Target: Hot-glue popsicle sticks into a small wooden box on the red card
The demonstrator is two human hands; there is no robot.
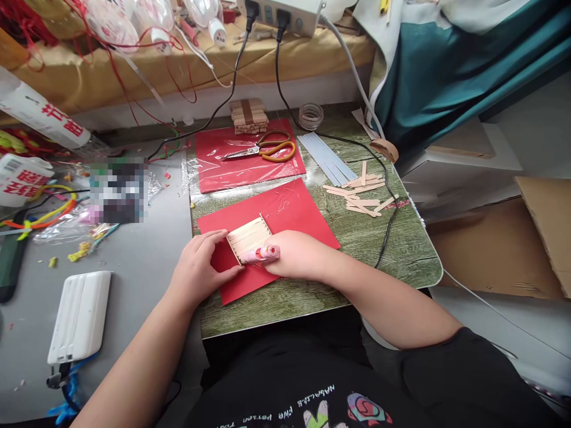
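Observation:
A small panel of pale craft sticks lies on a red sheet, with thin sticks along two of its edges. My left hand steadies the panel from the left, its fingers at the upper corner and thumb at the lower one. In my right hand is a pink hot glue gun, held low over the panel's near edge. Its nozzle and handle are mostly hidden by the glue gun's body and my hand. Fine glue strings lie on the red sheet.
Behind are scissors on wrapped red sheets and bundled craft sticks. Translucent glue sticks and loose craft sticks lie right. A black cable crosses the table from a power strip. A white power bank lies left.

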